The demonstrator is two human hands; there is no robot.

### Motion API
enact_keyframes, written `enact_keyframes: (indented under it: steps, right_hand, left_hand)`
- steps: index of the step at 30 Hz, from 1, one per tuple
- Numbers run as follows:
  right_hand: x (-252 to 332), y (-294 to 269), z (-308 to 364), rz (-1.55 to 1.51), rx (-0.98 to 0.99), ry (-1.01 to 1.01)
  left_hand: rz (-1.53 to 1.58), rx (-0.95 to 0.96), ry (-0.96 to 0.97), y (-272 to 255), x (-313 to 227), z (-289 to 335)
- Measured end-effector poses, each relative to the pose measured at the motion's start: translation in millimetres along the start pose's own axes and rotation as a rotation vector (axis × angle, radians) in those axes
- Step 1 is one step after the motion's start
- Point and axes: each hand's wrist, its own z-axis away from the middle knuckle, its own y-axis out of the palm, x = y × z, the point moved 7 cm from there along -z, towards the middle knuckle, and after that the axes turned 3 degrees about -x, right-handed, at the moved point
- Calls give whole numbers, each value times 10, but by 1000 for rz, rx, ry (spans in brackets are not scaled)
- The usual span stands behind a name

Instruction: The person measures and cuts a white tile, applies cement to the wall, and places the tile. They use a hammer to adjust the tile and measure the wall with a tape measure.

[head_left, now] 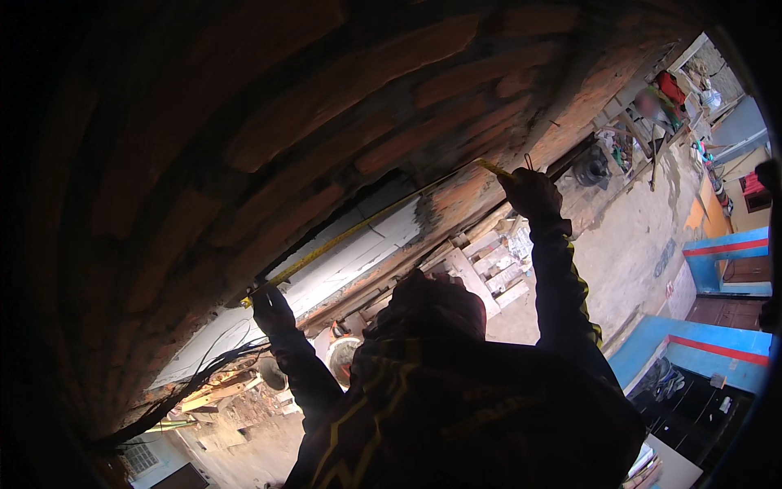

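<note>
A yellow measuring tape (pixel 342 238) is stretched along the underside of a brick wall, over a pale grey-white strip. My left hand (pixel 273 311) is raised at its lower left end, its fingers closed on the tape near the bricks. Farther to the right, my right hand (pixel 533 194) grips the tape's other end, and a thin wire loop (pixel 529 161) sticks up beside it. Both hands are in deep shadow, so the exact finger grip is hard to see. My dark jacket with yellow lines (pixel 456 407) fills the lower middle.
The brick wall (pixel 350 90) looms close above. Dark cables (pixel 195 383) hang at left. Below are a bucket (pixel 344 359), stacked pale blocks (pixel 493 273) and scattered wood pieces. A person in red (pixel 671 88) is at far right, beyond blue-and-red panels (pixel 700 342).
</note>
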Motion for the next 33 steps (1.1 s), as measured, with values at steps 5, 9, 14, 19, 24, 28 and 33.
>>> enact_keyframes:
  steps: [5,9,14,19,24,28,33]
  right_hand:
    - [-47,68,-37,-13,20,20]
    - [17,-30,-34,34,-74,-35]
    - [-47,41,-63,8,56,44]
    - [-58,67,-102,10,40,-13]
    - [-13,10,-71,63,-26,-51]
    - [96,-119,-2,68,-112,-96]
    - [105,-204,43,40,-29,19]
  left_hand:
    - [-55,85,-118,75,154,34]
    - [-69,87,-104,98,213,60]
    - [-22,82,-136,84,224,62]
    - [4,117,-192,54,136,36]
    - [-39,30,-100,2,19,7]
    - [-76,108,-146,61,123,47]
    - [-88,136,-123,73,168,48]
